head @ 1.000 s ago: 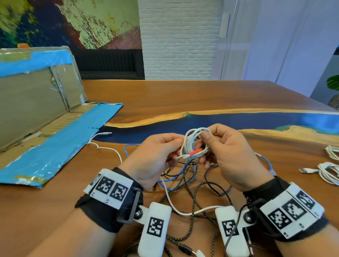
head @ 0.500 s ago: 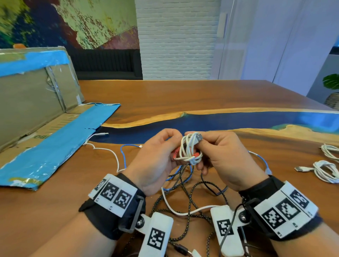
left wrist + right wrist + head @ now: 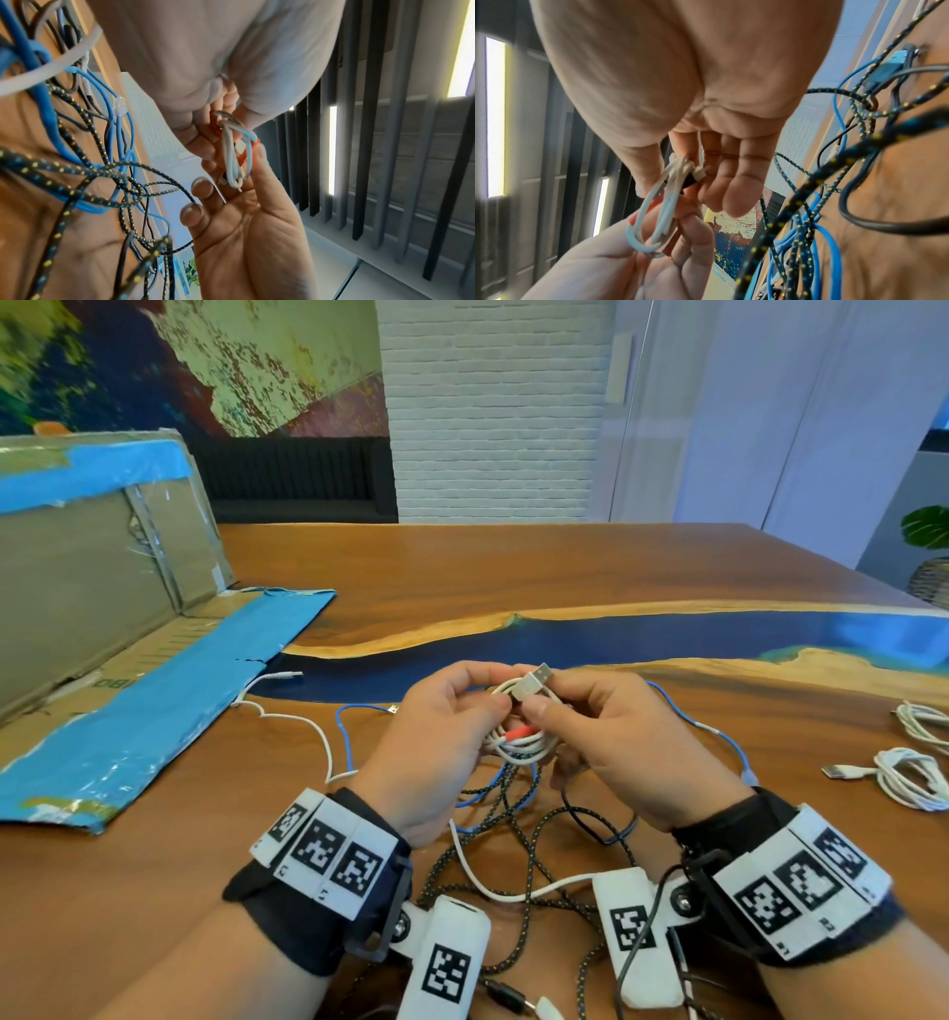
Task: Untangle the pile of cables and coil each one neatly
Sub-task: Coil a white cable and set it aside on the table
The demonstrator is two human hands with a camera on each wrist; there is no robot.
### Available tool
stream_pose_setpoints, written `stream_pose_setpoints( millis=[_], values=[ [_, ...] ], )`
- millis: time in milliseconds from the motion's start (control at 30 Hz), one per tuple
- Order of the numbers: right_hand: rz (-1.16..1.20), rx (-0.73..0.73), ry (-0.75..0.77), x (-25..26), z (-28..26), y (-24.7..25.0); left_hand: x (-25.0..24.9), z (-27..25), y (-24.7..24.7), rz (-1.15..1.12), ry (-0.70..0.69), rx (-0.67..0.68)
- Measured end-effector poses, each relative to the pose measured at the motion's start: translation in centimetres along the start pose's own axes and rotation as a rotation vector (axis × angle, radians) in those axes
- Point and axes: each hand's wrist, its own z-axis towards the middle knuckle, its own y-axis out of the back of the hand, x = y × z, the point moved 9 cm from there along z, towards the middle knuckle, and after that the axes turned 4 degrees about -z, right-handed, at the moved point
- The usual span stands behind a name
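Over table [image 3: 513, 567], plug [image 3: 534, 683] up-right.

Coiled white cable [image 3: 521, 737] above tangled pile [image 3: 539, 839]

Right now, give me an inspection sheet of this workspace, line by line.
Surface: wooden table with a blue resin strip.
Job's things: white coil, held above the tangled pile.
Clutter: flattened cardboard box with blue tape, at left.
Hands: left hand and right hand both pinch the white coil.
Cables: two coiled white cables at right; one loose white cable at left.
Surroundings: white brick wall, mural.
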Motion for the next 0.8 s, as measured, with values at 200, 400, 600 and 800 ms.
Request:
stream_pose_setpoints(
  millis=[200,400,600,800],
  values=[
    [-0.022,-0.161,-0.008,-0.7,0.0,1.3,-0.2,0.0,-0.2,0.152,-0.057,0.044],
    [0.064,-0.233,0.005,-0.5,0.0,1.4,-0.5,0.2,0.2,0.132,-0.07,0.011],
    [0.079,-0.276,-0.015,-0.8,0.3,2.4,-0.1,0.0,-0.3,0.148,-0.051,0.025],
    [0.146,-0.36,-0.044,-0.2,0.2,5.3,0.5,0.4,0.4,0.038,0.024,-0.046]
  ],
)
